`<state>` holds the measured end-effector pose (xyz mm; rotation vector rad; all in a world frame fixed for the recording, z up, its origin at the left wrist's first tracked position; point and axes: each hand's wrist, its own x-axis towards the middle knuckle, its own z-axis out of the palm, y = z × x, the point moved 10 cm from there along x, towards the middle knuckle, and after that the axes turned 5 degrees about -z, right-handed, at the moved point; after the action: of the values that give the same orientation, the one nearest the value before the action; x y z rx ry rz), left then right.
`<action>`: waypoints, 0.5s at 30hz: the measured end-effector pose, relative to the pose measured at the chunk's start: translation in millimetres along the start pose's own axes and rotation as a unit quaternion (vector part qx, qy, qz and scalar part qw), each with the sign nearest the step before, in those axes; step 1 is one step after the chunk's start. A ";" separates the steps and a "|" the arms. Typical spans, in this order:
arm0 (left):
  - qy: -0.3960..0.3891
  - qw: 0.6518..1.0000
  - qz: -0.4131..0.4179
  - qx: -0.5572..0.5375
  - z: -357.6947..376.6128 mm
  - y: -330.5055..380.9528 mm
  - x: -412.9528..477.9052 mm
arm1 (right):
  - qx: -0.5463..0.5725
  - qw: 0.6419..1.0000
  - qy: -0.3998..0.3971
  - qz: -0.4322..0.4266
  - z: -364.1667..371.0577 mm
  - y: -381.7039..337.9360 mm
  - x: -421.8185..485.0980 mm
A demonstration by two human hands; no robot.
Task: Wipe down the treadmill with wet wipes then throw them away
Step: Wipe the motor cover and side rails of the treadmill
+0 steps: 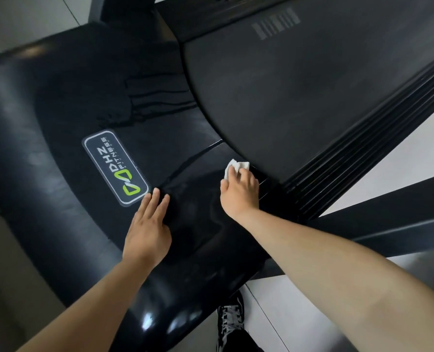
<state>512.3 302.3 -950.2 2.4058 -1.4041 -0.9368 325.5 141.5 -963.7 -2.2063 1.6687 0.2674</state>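
My right hand (240, 191) pinches the wet wipe (232, 167) against the treadmill's motor cover (66, 123), left hand (147, 229) spread flat; the wipe could snag the belt (287, 85) edge.

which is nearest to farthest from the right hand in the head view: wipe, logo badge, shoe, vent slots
From the right hand:
1. wipe, under its fingers
2. logo badge, to its left on the hood
3. shoe, below on the floor
4. vent slots, top, far end
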 end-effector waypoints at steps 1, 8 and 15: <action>0.000 1.000 0.001 0.000 0.1 0.1 0.0 | 0.008 1.000 -0.005 0.000 2.5 -3.0 -0.8; -0.009 0.999 -0.022 0.025 -6.3 -3.2 -13.2 | 0.095 0.984 -0.032 -0.147 26.9 -75.2 -70.0; 0.040 0.992 -0.119 0.011 -14.0 -53.9 -75.3 | 0.054 0.937 -0.107 -0.329 50.6 -139.7 -138.3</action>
<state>533.0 392.0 -932.9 2.6382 -1.1256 -0.8671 423.0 317.4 -936.6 -2.3980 0.7464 0.2131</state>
